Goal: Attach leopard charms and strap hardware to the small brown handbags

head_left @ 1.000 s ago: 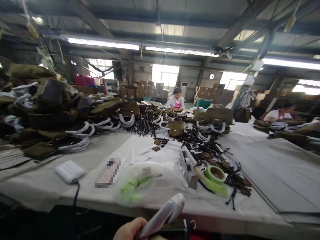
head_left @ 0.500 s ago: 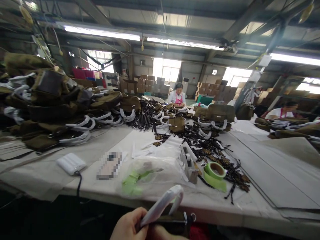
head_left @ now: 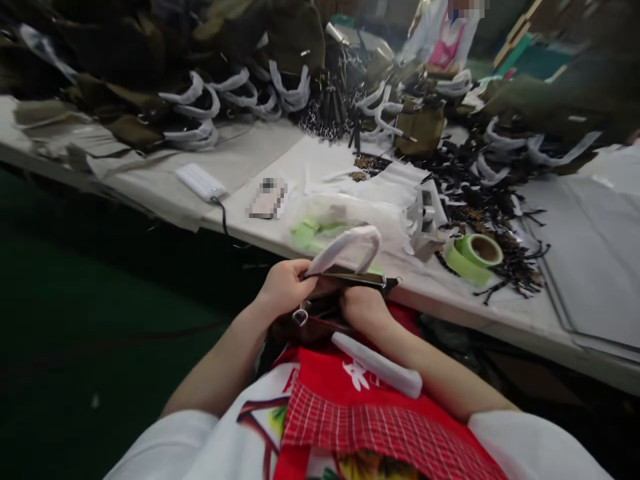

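Note:
A dark olive bag (head_left: 345, 275) is held at the table's front edge, against the red apron. My left hand (head_left: 287, 285) is closed on its rim, beside the base of a white-wrapped handle (head_left: 345, 247) that arches up. My right hand (head_left: 367, 308) reaches down into the bag's opening; its fingers are hidden inside, so what they touch cannot be seen. A metal ring (head_left: 300, 315) hangs at the bag's left side. The second wrapped handle (head_left: 377, 363) lies toward me over the apron.
The white table (head_left: 240, 233) carries a phone (head_left: 269, 199), a white power bank (head_left: 200, 182) with a cable, green tape (head_left: 480, 253), clear plastic and a heap of black straps (head_left: 500, 220). Piled bags (head_left: 135, 127) stand behind. A co-worker (head_left: 443, 40) sits across the table.
The view has tilted down, bringing my arms, the apron and the bag into sight. My left hand still holds the bag; my right hand now shows with its fingers inside it.

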Demonstrator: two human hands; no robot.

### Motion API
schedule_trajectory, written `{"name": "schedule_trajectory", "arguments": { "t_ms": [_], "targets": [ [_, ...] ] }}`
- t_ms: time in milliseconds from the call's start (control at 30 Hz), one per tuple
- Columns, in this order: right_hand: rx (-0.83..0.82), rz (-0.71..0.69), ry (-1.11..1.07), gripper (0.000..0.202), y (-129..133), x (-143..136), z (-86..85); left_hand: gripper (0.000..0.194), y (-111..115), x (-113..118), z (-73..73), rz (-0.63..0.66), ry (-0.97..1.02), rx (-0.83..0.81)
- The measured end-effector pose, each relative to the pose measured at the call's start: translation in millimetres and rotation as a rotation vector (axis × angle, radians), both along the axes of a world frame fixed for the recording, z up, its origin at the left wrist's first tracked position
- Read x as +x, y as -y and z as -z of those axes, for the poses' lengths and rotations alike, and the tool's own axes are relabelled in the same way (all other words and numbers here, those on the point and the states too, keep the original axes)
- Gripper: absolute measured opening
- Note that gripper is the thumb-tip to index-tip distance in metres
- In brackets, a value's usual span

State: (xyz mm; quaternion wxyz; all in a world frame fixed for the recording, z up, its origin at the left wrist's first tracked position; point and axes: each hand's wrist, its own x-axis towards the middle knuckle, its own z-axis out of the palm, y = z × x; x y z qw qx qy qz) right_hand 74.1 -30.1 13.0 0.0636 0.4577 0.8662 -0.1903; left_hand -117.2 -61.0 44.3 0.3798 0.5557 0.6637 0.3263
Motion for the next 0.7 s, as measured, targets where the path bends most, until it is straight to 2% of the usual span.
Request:
{"name": "schedule_trajectory", "arguments": {
  "t_ms": [100,200,333,433,500,600,700],
  "targets": [
    [0.047,0.017,0.087,0.031,-4,4,-13.7,0.030,-1,-7,-0.9,0.000,0.018,-0.001],
    [0.096,-0.096,-0.033,0.023,-2,-2,-21.1,0.029,-3,-6,-4.7,0.015,-0.010,-0.011],
    [0.018,-0.284,-0.159,0.028,0,-10,-10.9,0.027,-4,-3,-9.9,0.006,-0.035,-0.002],
    [0.002,-0.272,-0.194,0.037,1,-13,-1.4,0.027,-2,-4,-9.5,-0.010,-0.078,0.005],
    [-0.024,-0.311,-0.218,0.031,0,-14,1.2,0.026,0,-7,-6.1,-0.041,-0.132,0.010],
    [-0.093,-0.439,-0.223,0.018,1,-12,-2.2,0.025,3,-11,0.8,-0.071,-0.152,0.011],
    [-0.159,-0.485,-0.323,0.015,3,-2,-15.8,0.026,8,-19,4.9,-0.073,-0.069,-0.003]
  ]
}}
